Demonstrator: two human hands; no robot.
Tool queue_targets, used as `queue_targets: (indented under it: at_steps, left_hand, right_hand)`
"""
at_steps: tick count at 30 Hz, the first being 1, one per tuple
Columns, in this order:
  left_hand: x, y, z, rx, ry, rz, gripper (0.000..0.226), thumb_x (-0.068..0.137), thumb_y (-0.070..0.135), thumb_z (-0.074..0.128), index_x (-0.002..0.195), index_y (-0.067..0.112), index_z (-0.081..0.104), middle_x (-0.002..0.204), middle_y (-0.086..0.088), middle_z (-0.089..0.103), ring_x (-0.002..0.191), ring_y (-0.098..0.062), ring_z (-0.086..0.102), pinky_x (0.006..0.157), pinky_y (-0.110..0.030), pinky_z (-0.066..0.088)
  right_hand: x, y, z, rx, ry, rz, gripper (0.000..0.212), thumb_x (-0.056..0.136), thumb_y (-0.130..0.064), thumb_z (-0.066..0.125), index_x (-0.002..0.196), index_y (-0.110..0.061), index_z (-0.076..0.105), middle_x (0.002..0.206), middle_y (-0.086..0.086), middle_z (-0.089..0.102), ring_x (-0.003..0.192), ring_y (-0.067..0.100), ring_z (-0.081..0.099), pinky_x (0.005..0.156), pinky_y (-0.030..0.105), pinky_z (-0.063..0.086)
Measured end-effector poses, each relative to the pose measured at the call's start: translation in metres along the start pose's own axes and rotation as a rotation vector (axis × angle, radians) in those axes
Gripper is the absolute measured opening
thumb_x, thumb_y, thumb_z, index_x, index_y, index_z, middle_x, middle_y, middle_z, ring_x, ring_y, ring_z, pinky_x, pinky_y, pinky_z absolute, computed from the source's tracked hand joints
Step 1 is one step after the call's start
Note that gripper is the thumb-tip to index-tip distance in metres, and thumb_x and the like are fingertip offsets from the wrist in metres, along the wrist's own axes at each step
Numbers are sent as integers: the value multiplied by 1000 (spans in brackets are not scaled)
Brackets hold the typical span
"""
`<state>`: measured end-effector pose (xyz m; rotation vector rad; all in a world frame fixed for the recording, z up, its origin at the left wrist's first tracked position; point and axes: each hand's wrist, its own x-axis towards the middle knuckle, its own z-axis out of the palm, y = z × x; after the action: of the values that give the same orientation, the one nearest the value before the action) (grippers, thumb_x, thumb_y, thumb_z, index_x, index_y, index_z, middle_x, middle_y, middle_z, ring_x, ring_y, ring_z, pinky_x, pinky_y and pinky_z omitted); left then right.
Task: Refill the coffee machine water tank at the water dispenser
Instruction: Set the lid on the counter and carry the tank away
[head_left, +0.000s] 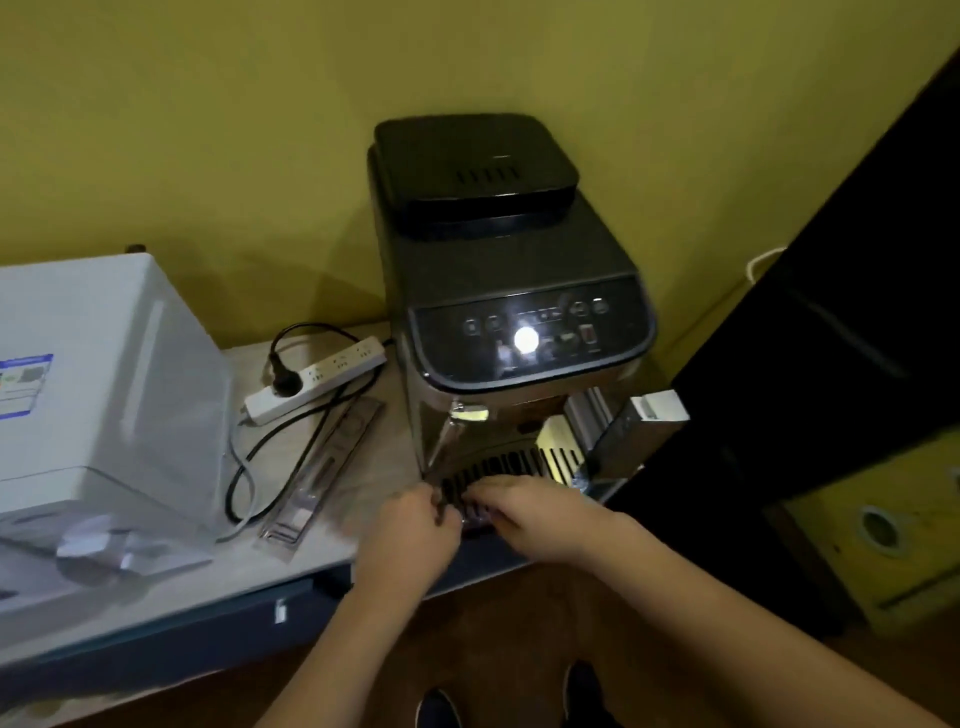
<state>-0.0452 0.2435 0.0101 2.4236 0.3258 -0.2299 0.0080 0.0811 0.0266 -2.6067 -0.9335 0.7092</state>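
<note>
A dark grey coffee machine (511, 270) stands on a low table against the yellow wall, its control panel (530, 332) lit. Its black lid (475, 171) sits on top at the back. At the base is a slotted drip tray (498, 467). My left hand (410, 530) and my right hand (524, 512) meet at the tray's front edge, fingers curled on it. What lies under the fingers is hidden. A clear, tank-like part (634, 431) with a white cap stands at the machine's right side.
A white power strip (317, 379) with a black plug and cable lies left of the machine. A clear plastic strip (324, 467) lies beside it. A white appliance (98, 395) fills the table's left. A black cabinet (831, 364) stands to the right, a yellow box (883, 525) below it.
</note>
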Motion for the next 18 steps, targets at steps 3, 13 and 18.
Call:
queue_targets:
  at_steps: [3, 13, 18]
  left_hand:
    - [1, 55, 16, 1, -33, 127, 13, 94, 32, 58, 103, 24, 62, 85, 8, 63, 72, -3, 59, 60, -22, 47]
    - [18, 181, 65, 13, 12, 189, 64, 88, 46, 59, 141, 15, 39, 137, -6, 46, 123, -24, 50, 99, -36, 46]
    - [43, 216, 104, 115, 2, 47, 84, 79, 63, 58, 143, 14, 35, 134, -9, 47, 118, -28, 52, 93, -43, 51]
  right_hand:
    - [-45, 42, -32, -123, 77, -9, 41, 94, -13, 47, 135, -21, 55, 134, 0, 61, 119, 18, 58, 96, 38, 51]
    - [-96, 180, -120, -250, 400, 54, 38, 89, -6, 52, 126, -11, 59, 119, 7, 63, 111, 27, 60, 90, 35, 50]
    - [-42, 218, -129, -446, 274, -77, 82, 85, -4, 57, 154, -25, 18, 161, 9, 24, 146, 30, 27, 117, 44, 29]
